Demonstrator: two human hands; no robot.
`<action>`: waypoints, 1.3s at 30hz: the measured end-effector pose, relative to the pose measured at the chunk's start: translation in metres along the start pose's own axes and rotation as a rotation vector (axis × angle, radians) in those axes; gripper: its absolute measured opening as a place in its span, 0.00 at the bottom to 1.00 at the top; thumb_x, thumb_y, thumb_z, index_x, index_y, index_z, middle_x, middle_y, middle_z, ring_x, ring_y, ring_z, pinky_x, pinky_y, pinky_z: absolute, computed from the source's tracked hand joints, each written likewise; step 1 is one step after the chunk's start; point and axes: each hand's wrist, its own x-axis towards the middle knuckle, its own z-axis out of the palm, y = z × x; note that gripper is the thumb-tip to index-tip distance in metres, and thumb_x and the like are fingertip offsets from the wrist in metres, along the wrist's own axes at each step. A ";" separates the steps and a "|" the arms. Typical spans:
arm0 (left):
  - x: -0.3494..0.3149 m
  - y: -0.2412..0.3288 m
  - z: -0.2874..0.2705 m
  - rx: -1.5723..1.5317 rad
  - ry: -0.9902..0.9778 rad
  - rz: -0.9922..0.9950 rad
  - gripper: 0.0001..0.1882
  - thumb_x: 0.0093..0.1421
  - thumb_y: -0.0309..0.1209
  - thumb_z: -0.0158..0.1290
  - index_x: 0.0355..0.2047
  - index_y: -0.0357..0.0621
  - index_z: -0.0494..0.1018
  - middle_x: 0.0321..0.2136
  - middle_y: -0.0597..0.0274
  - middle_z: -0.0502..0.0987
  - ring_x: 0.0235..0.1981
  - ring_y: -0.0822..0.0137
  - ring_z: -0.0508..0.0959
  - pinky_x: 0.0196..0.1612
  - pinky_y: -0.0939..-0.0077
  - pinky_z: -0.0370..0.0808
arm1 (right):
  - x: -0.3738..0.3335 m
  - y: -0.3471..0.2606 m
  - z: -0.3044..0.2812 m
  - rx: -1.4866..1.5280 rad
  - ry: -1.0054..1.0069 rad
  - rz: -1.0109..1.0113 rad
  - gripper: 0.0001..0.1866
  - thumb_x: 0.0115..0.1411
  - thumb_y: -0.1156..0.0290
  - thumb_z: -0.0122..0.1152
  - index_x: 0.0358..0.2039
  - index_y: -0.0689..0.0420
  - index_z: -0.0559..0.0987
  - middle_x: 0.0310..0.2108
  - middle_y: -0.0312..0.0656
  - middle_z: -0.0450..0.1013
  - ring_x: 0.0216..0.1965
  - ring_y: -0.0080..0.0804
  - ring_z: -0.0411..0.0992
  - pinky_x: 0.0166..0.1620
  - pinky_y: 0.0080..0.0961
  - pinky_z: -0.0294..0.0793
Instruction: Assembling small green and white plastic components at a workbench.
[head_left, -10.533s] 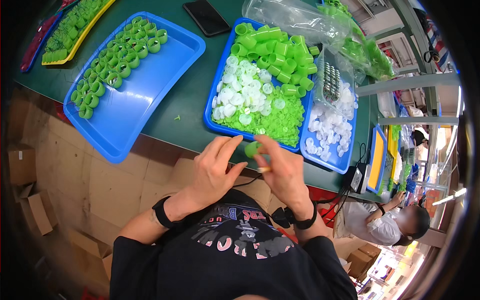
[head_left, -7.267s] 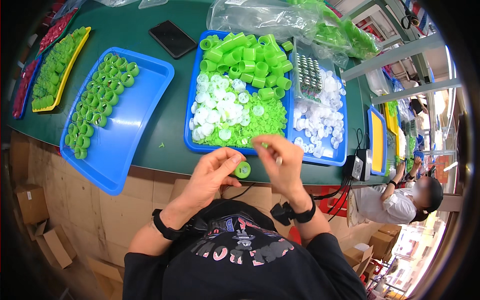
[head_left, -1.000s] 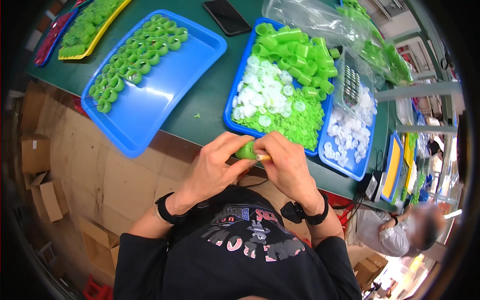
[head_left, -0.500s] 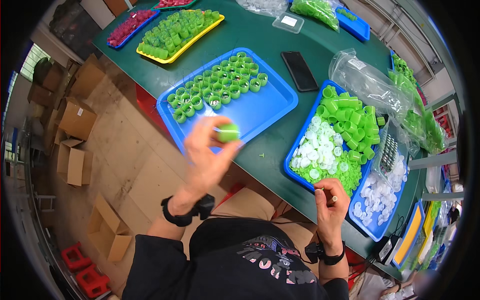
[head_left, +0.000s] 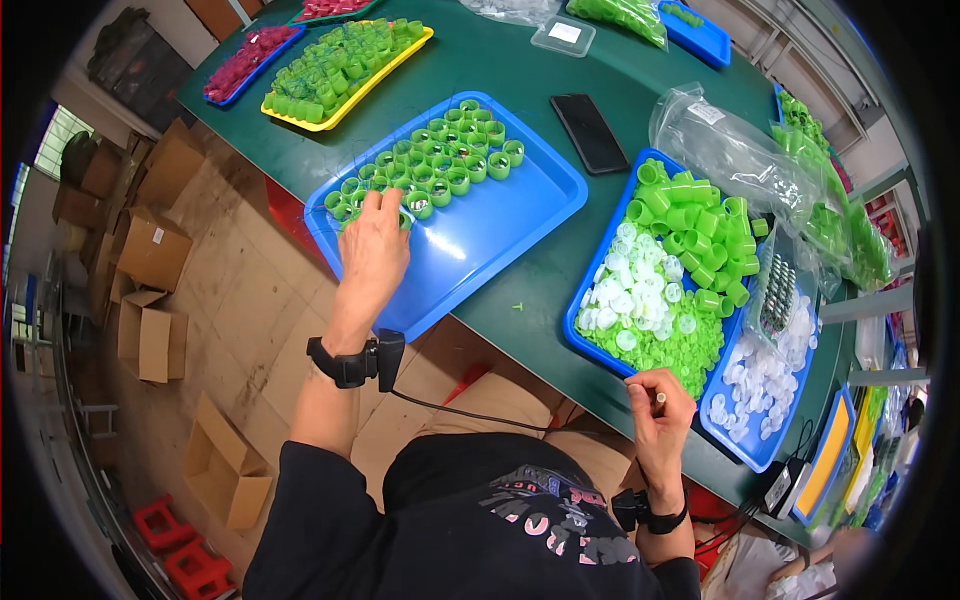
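My left hand [head_left: 374, 245] reaches over the blue tray [head_left: 500, 225] at the near end of its rows of small green cups [head_left: 440, 150]. Its fingers are closed on a green cup [head_left: 405, 220], mostly hidden by the hand. Many of the standing cups have parts inside and thin wires sticking out. At the table's near edge my right hand [head_left: 662, 410] is closed round a thin rod [head_left: 660, 398], of which only a pale end shows. Just beyond it is a blue parts tray [head_left: 578, 335] with empty green cups, white translucent discs and tiny green pieces.
A black phone [head_left: 589, 133] lies between the trays. Clear plastic bags [head_left: 740, 140] spread at the right, by a second tray of white discs [head_left: 755, 390]. Yellow [head_left: 345, 108] and red-filled trays [head_left: 255, 62] stand far left. A tiny green piece [head_left: 517, 307] lies on the table.
My left hand has moved forward and left, carrying the green cup from above the tray's near edge down to the row. My right hand stays nearly still with the rod.
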 end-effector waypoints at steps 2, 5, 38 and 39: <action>-0.001 -0.007 0.004 -0.031 0.058 0.050 0.27 0.47 0.19 0.58 0.50 0.40 0.68 0.44 0.45 0.70 0.38 0.44 0.77 0.40 0.58 0.76 | 0.000 0.002 0.002 0.033 -0.018 0.036 0.01 0.56 0.80 0.60 0.30 0.60 0.78 0.23 0.35 0.69 0.18 0.17 0.57 0.21 0.17 0.53; -0.005 -0.005 -0.001 -0.138 0.108 0.062 0.28 0.47 0.18 0.58 0.51 0.40 0.67 0.48 0.47 0.69 0.43 0.46 0.75 0.44 0.59 0.74 | -0.001 0.007 0.004 0.039 -0.014 0.053 0.01 0.57 0.79 0.60 0.30 0.60 0.78 0.22 0.35 0.69 0.18 0.17 0.56 0.21 0.17 0.53; -0.095 0.183 0.054 -0.381 -0.259 0.724 0.29 0.52 0.35 0.61 0.52 0.35 0.68 0.56 0.39 0.60 0.61 0.37 0.55 0.61 0.40 0.51 | 0.046 0.059 -0.158 -0.560 0.556 0.046 0.08 0.55 0.81 0.55 0.36 0.59 0.76 0.33 0.48 0.74 0.32 0.49 0.73 0.35 0.36 0.71; -0.095 0.181 0.055 -0.371 -0.248 0.722 0.29 0.52 0.35 0.61 0.52 0.35 0.68 0.56 0.39 0.60 0.61 0.37 0.56 0.61 0.40 0.51 | 0.053 0.066 -0.164 -0.612 0.547 0.028 0.07 0.55 0.80 0.56 0.36 0.59 0.76 0.33 0.48 0.74 0.32 0.49 0.73 0.34 0.36 0.71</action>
